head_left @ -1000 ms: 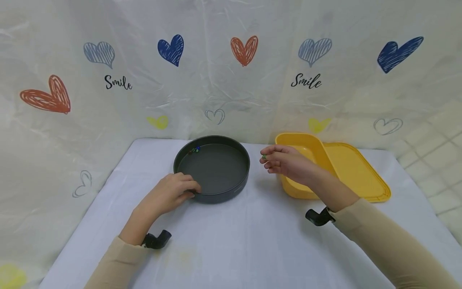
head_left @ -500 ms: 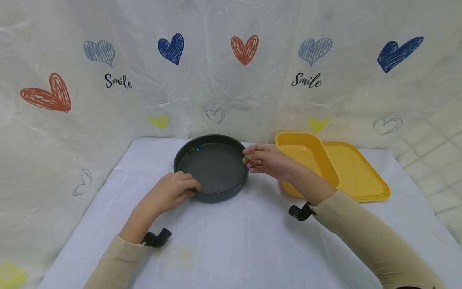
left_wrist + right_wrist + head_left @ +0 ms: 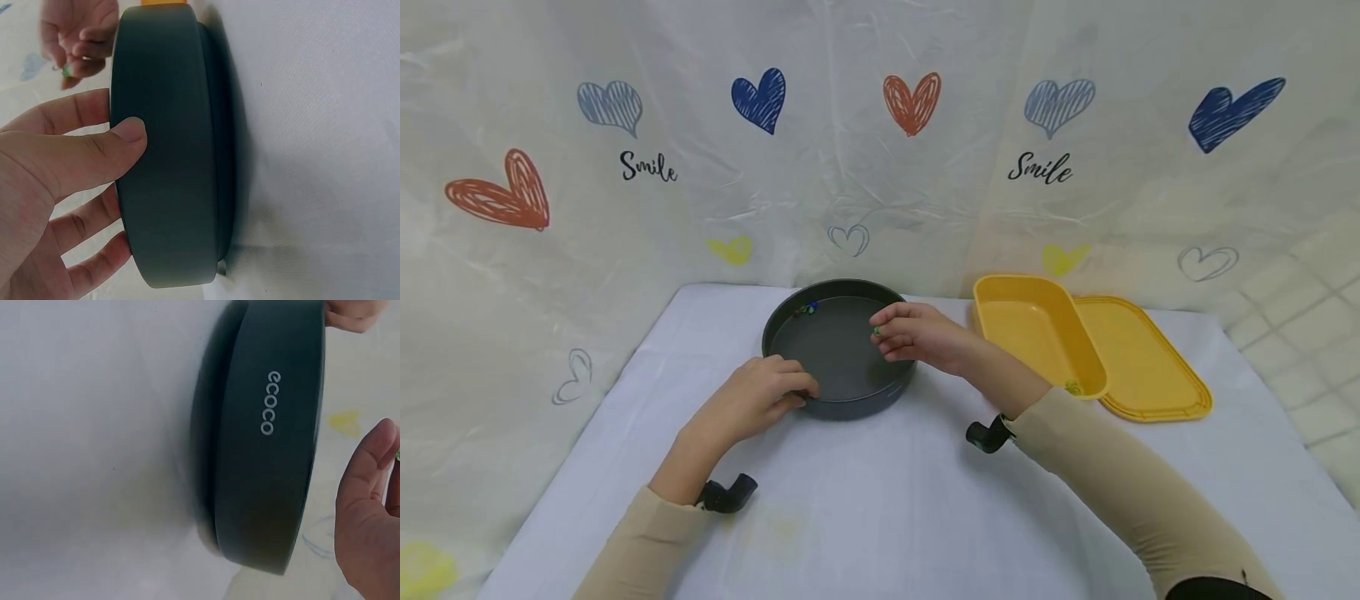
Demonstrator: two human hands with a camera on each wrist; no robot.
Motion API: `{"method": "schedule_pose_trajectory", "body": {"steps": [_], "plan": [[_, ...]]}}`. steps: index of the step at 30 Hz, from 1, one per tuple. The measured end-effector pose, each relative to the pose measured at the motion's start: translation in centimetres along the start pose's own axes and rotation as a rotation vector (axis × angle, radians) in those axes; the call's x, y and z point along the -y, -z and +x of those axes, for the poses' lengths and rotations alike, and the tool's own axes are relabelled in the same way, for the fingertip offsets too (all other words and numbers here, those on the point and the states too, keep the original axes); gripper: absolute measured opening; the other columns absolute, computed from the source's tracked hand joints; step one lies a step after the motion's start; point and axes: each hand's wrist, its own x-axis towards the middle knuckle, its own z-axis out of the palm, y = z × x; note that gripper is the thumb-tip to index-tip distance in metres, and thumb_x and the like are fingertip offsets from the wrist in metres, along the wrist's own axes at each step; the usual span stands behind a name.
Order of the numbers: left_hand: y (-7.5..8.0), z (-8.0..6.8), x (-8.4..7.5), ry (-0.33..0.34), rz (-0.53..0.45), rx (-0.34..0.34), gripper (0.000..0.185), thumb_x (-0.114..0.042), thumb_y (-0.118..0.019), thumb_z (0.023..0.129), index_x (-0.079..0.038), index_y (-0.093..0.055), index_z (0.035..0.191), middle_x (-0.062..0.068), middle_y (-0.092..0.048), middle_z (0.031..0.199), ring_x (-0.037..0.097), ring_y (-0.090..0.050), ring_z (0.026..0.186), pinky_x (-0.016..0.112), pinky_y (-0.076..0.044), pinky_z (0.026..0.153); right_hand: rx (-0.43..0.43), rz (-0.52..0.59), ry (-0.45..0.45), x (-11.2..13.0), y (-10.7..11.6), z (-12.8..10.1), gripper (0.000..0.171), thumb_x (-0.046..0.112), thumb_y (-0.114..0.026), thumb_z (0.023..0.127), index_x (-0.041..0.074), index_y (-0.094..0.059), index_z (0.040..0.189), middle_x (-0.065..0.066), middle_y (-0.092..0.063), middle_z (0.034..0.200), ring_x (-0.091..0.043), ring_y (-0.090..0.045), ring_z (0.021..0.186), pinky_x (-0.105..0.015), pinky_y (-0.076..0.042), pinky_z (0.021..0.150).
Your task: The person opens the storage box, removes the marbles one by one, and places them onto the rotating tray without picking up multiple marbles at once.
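Note:
A dark grey round pan (image 3: 842, 367) stands on the white table, with a few small coloured beads (image 3: 806, 310) at its far left inside. My left hand (image 3: 797, 392) grips the pan's near-left rim, thumb (image 3: 122, 140) on the outer wall (image 3: 169, 187). Over the right part of the pan, my right hand (image 3: 886, 330) pinches a small green bead (image 3: 877, 331). The left wrist view shows that hand (image 3: 78, 53) and bead (image 3: 64, 72) beyond the rim. In the right wrist view the pan wall (image 3: 269, 487) reads "ecoco", beside my right hand (image 3: 369, 519).
A yellow tub (image 3: 1037, 287) stands right of the pan, with a green bead (image 3: 1072, 387) at its near corner. Its yellow lid (image 3: 1142, 367) lies flat behind it to the right. A heart-printed sheet (image 3: 880, 150) backs the white table (image 3: 880, 500).
My right hand has moved left with the green bead, from beside the yellow tub to over the pan. My left hand has kept its hold on the rim.

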Motion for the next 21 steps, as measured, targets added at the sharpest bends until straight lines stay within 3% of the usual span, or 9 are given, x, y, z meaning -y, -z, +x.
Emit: {"method": "schedule_pose_trajectory", "body": {"steps": [4,7,11,14,17,21], "plan": [[0.1,0.1,0.0,0.001,-0.004,0.007,0.029,-0.006,-0.083,0.079,-0.027,-0.075,0.097,-0.015,-0.069,0.095,0.011,-0.063,0.088,0.032,-0.051,0.075,0.0,-0.063,-0.003,-0.4,-0.8,0.9,0.017,0.008,-0.056,0.1,0.004,-0.061,0.115,-0.02,-0.064,0.111,-0.019,-0.064,0.083,-0.027,-0.057,0.077],[0.1,0.0,-0.1,0.003,-0.01,0.011,0.029,-0.005,-0.082,0.079,-0.026,-0.075,0.097,-0.014,-0.069,0.095,0.011,-0.063,0.087,0.031,-0.051,0.074,-0.005,-0.149,0.005,-0.8,-1.5,1.4,0.02,0.008,-0.056,0.1,0.002,-0.061,0.118,-0.026,-0.062,0.119,-0.03,-0.064,0.092,-0.031,-0.057,0.08],[0.1,0.0,-0.1,0.006,-0.012,0.011,0.029,-0.004,-0.082,0.079,-0.026,-0.075,0.097,-0.014,-0.069,0.095,0.011,-0.063,0.086,0.031,-0.051,0.074,-0.013,-0.282,0.025,-1.3,-2.3,2.0,0.025,0.008,-0.057,0.098,-0.001,-0.061,0.121,-0.024,-0.064,0.118,-0.041,-0.063,0.102,-0.039,-0.057,0.085],[0.1,0.0,-0.2,0.007,-0.012,0.014,0.029,-0.004,-0.082,0.079,-0.026,-0.075,0.097,-0.014,-0.069,0.095,0.011,-0.063,0.086,0.031,-0.051,0.075,-0.011,-0.369,0.043,-1.5,-2.8,2.4,0.027,0.009,-0.06,0.096,-0.003,-0.061,0.12,-0.019,-0.066,0.111,-0.034,-0.065,0.093,-0.041,-0.057,0.084],[0.2,0.0,-0.1,0.009,-0.013,0.018,0.029,-0.005,-0.082,0.08,-0.026,-0.075,0.097,-0.014,-0.069,0.095,0.011,-0.063,0.087,0.03,-0.051,0.075,0.006,-0.435,0.071,-1.7,-3.2,2.7,0.026,0.008,-0.06,0.095,-0.004,-0.062,0.119,-0.021,-0.066,0.109,-0.023,-0.063,0.084,-0.035,-0.057,0.078],[0.1,0.0,-0.1,0.012,-0.009,0.021,0.028,-0.005,-0.082,0.08,-0.027,-0.075,0.097,-0.014,-0.069,0.095,0.011,-0.062,0.087,0.031,-0.051,0.075,0.03,-0.497,0.095,-2.0,-3.5,3.2,0.026,0.007,-0.059,0.095,-0.005,-0.063,0.117,-0.022,-0.066,0.105,-0.018,-0.061,0.081,-0.029,-0.057,0.073]]}}
